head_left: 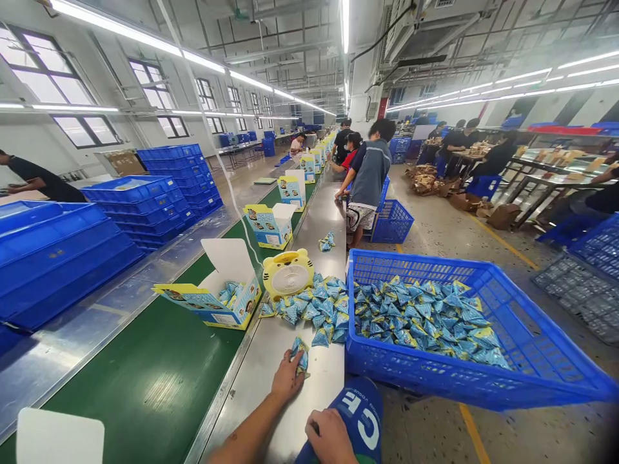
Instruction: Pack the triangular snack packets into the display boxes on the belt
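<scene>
1. The conveyor belt [145, 380] runs along the left of the worktop [290, 361].
2. An open carton [213, 303] sits on the belt, with more cartons [271, 225] behind it.
3. A tiger-shaped fan [289, 274] stands right of the carton, among a pile of packets [319, 309].
4. A crate [532, 361] holding packets stands right of the worktop.
5. Stacked bins [149, 206] lie left of the belt.

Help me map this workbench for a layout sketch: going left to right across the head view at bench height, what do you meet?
Stacked blue trays → green conveyor belt → open yellow box → yellow tiger-shaped fan → loose blue packets → blue basket full of packets.
</scene>
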`<state>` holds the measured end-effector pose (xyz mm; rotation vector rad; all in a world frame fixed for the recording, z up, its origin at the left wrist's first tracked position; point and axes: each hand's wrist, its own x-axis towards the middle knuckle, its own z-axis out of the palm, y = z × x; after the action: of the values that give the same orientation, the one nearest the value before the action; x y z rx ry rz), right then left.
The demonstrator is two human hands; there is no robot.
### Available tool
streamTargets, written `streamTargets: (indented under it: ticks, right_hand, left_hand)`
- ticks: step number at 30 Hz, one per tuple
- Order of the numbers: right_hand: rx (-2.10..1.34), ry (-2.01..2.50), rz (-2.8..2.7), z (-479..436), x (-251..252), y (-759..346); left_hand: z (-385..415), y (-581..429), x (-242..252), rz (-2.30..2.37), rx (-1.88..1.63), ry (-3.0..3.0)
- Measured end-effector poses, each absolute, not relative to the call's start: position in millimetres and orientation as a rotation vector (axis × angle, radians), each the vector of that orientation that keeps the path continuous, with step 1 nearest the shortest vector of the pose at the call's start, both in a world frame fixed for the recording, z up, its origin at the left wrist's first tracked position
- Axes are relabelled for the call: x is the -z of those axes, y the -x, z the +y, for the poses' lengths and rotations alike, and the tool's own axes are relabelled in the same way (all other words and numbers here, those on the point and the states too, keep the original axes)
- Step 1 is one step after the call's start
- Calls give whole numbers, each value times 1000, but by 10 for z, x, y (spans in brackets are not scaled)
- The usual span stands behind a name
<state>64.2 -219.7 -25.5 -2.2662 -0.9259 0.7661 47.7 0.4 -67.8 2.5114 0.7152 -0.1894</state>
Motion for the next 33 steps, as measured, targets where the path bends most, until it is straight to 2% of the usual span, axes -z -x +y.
streamTargets:
  ticks: [16,27,33]
  right_hand:
    - [-771,2208,-928,-2242,117,-648]
    - [-751,2230,-939,-2253,129,-644]
    - [-741,2218,-933,-2258,159,-647]
  left_hand:
    - [-194,294,892,815,-109,-2331]
    - [-218,425,722,589,-156,-2294]
    - [-39,298,582,745,-343,-2143]
